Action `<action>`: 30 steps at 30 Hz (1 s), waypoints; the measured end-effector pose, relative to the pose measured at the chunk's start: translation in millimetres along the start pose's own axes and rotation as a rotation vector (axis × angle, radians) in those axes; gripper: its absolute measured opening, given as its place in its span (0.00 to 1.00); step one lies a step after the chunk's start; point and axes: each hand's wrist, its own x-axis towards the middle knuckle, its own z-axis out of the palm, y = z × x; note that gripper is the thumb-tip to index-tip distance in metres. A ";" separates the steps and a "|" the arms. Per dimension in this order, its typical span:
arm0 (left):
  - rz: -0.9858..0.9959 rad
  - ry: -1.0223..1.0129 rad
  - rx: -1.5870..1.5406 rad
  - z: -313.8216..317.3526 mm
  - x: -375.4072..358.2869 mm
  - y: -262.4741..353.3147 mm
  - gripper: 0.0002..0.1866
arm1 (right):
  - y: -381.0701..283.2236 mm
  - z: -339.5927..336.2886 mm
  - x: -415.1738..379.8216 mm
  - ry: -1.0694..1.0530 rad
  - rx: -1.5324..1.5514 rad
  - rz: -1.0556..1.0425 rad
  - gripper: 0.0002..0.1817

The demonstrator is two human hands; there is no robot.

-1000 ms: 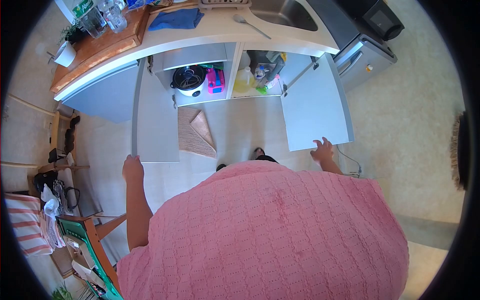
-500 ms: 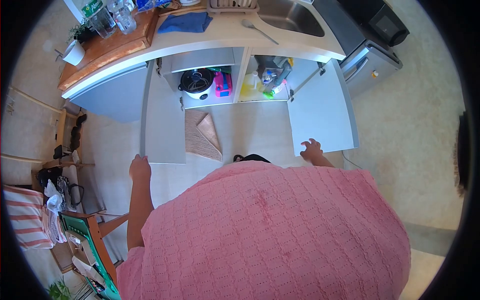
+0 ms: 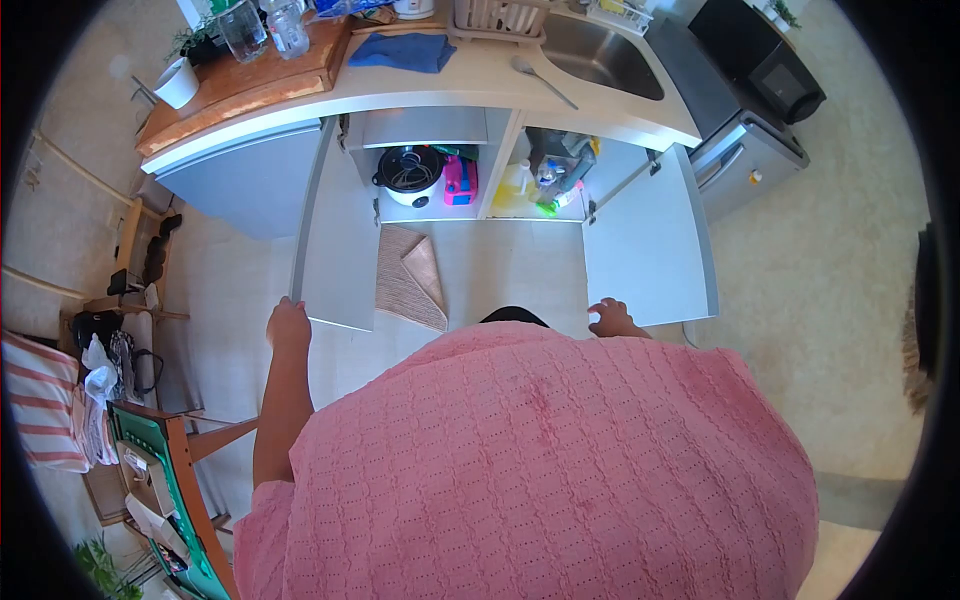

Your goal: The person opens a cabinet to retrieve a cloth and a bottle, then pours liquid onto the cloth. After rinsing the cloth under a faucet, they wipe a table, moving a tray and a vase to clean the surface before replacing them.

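Note:
At the lower outer edge of the left cabinet door (image 3: 345, 240), my left hand (image 3: 288, 322) is closed with its fingers round the edge. My right hand (image 3: 612, 319) is by the lower left corner of the right cabinet door (image 3: 648, 245), fingers apart and slightly curled, nothing held. Both doors stand open. Between them, inside the cabinet, are a black-and-white slow cooker (image 3: 410, 174) and a pink container (image 3: 460, 180). On the right side stand a jug of yellow liquid (image 3: 513, 190) and several bottles (image 3: 550, 175).
A folded mat (image 3: 410, 278) lies on the floor below the cabinet. Above, the counter (image 3: 480, 75) carries a blue cloth (image 3: 403, 52), a spoon (image 3: 543, 81) and a dish rack (image 3: 500, 18) beside the sink (image 3: 605, 60). A fridge (image 3: 745, 160) stands at right, a wooden chair (image 3: 190, 470) at left.
The view has shifted, so the counter and cabinet sit further right and lower. My left hand stays on the left door's edge. My right hand has shifted slightly left and down by the right door's corner.

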 end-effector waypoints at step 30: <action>-0.152 -0.066 -0.090 -2.5 5.3 -3.2 0.14 | -49.4 -63.2 73.7 -0.156 -0.350 -0.356 0.26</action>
